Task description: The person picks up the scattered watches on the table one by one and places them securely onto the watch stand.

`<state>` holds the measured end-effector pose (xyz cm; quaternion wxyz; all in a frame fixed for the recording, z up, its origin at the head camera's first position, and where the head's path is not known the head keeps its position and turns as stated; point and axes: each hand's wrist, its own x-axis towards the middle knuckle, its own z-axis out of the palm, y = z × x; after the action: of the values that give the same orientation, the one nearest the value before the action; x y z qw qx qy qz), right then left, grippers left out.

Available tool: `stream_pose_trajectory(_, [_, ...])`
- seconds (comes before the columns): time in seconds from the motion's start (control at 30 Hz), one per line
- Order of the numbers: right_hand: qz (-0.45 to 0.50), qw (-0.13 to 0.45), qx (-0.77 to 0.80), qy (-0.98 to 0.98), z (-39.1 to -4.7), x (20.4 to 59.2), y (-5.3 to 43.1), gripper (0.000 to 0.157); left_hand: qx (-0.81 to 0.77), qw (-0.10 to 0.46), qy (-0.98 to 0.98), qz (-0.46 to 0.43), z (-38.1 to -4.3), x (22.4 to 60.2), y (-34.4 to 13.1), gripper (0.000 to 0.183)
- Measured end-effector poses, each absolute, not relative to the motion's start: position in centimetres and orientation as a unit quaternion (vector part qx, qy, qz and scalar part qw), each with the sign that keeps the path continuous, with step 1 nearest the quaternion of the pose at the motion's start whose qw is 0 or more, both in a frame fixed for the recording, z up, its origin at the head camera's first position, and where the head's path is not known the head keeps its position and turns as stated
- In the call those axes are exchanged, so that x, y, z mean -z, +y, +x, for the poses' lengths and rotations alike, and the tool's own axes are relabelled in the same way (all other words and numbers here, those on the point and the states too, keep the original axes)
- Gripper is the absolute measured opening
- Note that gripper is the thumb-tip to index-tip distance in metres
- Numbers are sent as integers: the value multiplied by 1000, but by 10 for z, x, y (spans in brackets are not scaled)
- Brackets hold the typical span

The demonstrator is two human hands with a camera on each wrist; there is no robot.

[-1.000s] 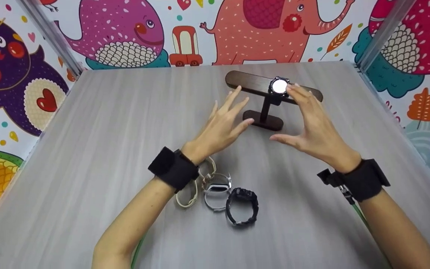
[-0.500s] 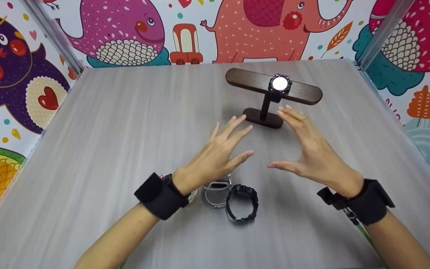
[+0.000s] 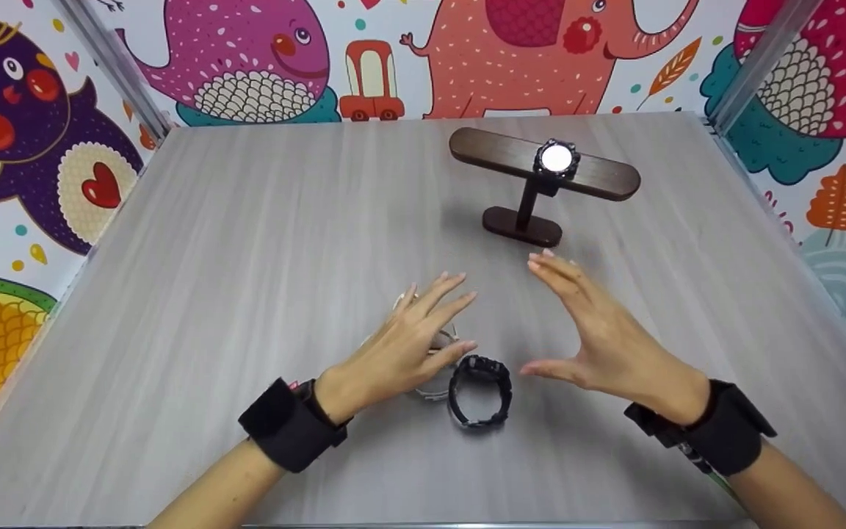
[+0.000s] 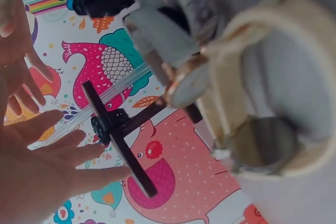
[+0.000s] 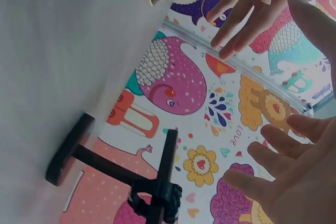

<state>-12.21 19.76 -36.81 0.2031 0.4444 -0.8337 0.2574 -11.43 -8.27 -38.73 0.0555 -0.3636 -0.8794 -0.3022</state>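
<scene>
A dark wooden T-shaped watch stand (image 3: 489, 150) stands at the back right, and a black watch (image 3: 557, 158) with a bright face is strapped round its bar. My left hand (image 3: 393, 349), fingers spread, hovers over several watches and partly hides them. Among these, a beige-strapped watch (image 4: 226, 98) and a rose-gold watch case (image 4: 190, 83) show close up in the left wrist view. A chunky black watch (image 3: 503, 389) lies on its side between the hands. My right hand (image 3: 606, 345) is held in the air in front of the stand, thumb apart from the fingers, holding nothing.
The grey wood-grain table (image 3: 247, 242) is bounded by printed cartoon walls (image 3: 379, 81) at the back and sides. Metal corner posts (image 3: 764, 66) rise at the back corners. Black bands (image 3: 728, 426) wrap both wrists.
Both hands have drawn back from the stand toward the front. My right fingertips, earlier by the watch on the bar, are now well below it. That watch stays on the stand.
</scene>
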Motion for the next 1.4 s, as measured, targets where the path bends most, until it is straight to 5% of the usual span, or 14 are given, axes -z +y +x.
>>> stream_pose_trajectory(0.4, [446, 169, -195, -857, -104, 393, 187, 121, 228, 40, -874, -426, -99, 405, -93, 85])
stream_pose_trajectory(0.57, [444, 108, -199, -867, -97, 405, 179, 120, 212, 15, -877, -431, -96, 410, -92, 95])
stream_pose_trajectory(0.8, [421, 24, -193, -886, -89, 417, 170, 115, 193, 17, -887, -419, -92, 414, -91, 86])
stream_pose_trajectory(1.4, [397, -51, -247, -883, -92, 419, 164, 85, 214, 16, -880, -424, -89, 406, -85, 71])
